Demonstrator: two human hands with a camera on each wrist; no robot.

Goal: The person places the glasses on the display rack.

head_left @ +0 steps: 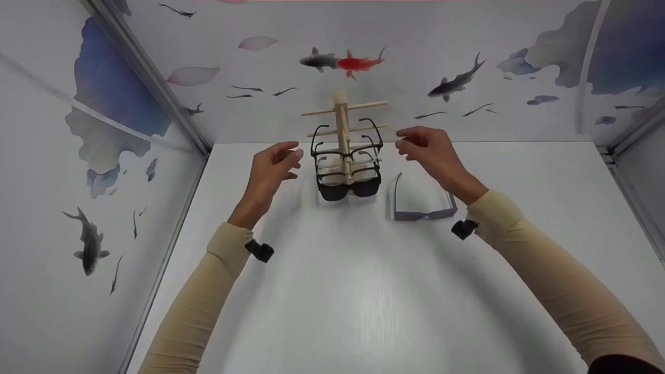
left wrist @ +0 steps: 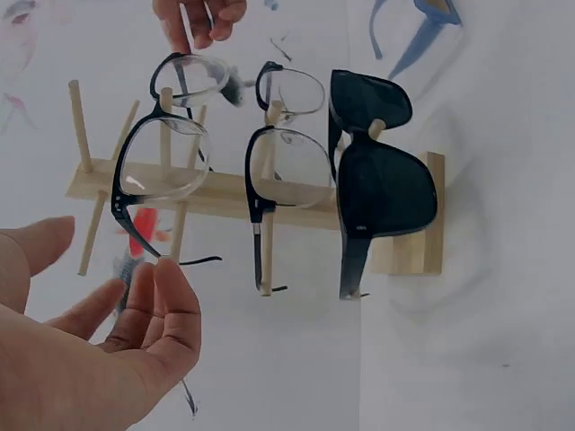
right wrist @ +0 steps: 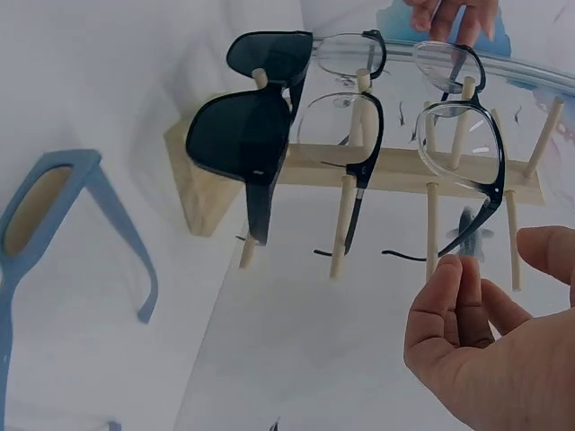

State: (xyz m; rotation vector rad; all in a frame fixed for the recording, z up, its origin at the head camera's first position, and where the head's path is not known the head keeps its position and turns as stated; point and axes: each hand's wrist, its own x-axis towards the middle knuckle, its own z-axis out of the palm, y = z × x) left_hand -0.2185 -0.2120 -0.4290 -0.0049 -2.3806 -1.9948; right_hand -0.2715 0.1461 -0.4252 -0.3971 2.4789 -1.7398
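A wooden glasses stand (head_left: 341, 118) with crosswise pegs holds three pairs, one above another. Uppermost are black half-rimmed glasses (left wrist: 123, 171) with clear lenses. Below them sit similar clear glasses (right wrist: 375, 135), and at the bottom black sunglasses (head_left: 334, 192). My left hand (head_left: 267, 174) is raised just left of the top pair, fingers loosely bent, a small gap between fingertips and frame in the head view. My right hand (head_left: 428, 150) mirrors it on the right, thumb apart from the fingers, fingertips close to the temple's bend. Neither hand holds anything.
Blue-grey sunglasses (head_left: 423, 214) lie on the white table (head_left: 358, 291) right of the stand, temples unfolded, under my right wrist. A back wall (head_left: 270, 114) with painted fish rises behind the stand. A side wall (head_left: 41, 208) stands to the left.
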